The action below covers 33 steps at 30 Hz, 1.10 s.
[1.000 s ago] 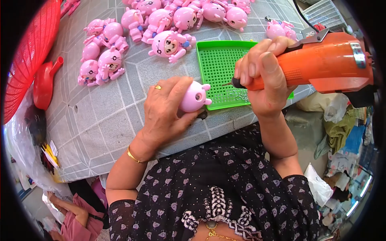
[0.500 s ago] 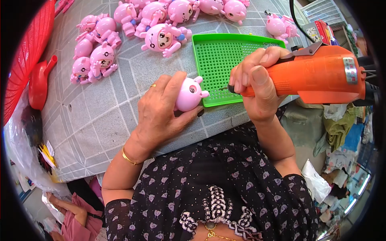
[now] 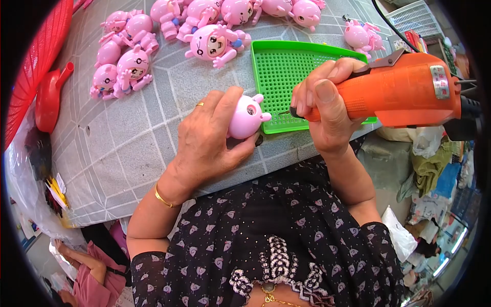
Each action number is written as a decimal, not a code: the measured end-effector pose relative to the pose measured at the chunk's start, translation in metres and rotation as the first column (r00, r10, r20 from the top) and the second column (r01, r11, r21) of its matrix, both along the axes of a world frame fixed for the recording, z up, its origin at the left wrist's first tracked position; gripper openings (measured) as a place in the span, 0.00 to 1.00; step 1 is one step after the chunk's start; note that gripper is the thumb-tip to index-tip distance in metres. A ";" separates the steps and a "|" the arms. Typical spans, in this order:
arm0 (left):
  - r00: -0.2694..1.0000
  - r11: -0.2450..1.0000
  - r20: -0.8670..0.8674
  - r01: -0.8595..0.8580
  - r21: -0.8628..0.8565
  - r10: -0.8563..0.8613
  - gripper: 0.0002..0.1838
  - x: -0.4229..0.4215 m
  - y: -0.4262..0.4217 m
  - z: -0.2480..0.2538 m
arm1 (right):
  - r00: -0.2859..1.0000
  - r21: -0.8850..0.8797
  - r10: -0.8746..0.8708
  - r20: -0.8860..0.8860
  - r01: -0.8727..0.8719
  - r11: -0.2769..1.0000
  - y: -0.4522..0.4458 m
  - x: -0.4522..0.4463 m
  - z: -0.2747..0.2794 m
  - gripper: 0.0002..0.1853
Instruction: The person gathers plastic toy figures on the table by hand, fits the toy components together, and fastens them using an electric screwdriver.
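My left hand (image 3: 212, 130) is closed around a pink toy head (image 3: 244, 117) with small ears and a round hole facing right. It holds the head over the table near the left wall of a green perforated tray (image 3: 276, 77). In my right hand (image 3: 330, 105) is an orange electric screwdriver (image 3: 399, 92), gripped near its front with the thumb on top. Its thin bit points left toward the pink head, over the tray's near edge, and is apart from the head. What is inside the hole is too small to make out.
Several assembled pink toy figures (image 3: 212, 46) lie at the back of the grey table (image 3: 123, 153), and another pink toy (image 3: 363, 36) lies back right. A red funnel-like plastic piece (image 3: 51, 100) and a red mesh basket (image 3: 41, 56) are at left. Another person's arm (image 3: 84, 261) shows lower left.
The view has shifted slightly, so the table and toys sit a little differently in the picture. The back of the screwdriver has tipped up slightly. Both hands keep their holds.
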<state>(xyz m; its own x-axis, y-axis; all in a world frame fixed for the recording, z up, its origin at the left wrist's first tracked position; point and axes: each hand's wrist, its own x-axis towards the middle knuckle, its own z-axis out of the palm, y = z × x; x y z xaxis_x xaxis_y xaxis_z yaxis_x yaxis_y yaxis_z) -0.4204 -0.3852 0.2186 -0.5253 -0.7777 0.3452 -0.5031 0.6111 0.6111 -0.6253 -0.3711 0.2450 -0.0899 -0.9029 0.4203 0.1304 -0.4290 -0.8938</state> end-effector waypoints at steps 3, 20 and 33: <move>1.000 1.000 0.021 -0.005 0.028 0.004 0.36 0.002 0.001 0.001 | 1.000 -0.020 0.000 0.026 0.000 1.000 -0.001 -0.001 0.002 0.12; 1.000 1.000 -0.011 -0.016 0.020 0.016 0.36 0.004 0.002 -0.004 | 0.959 -0.162 0.246 0.143 -0.223 0.961 -0.004 0.012 0.041 0.12; 1.000 0.999 -0.010 -0.026 0.019 0.026 0.36 0.004 0.003 -0.004 | 0.983 -0.107 0.156 0.093 -0.146 0.983 -0.007 0.018 0.029 0.10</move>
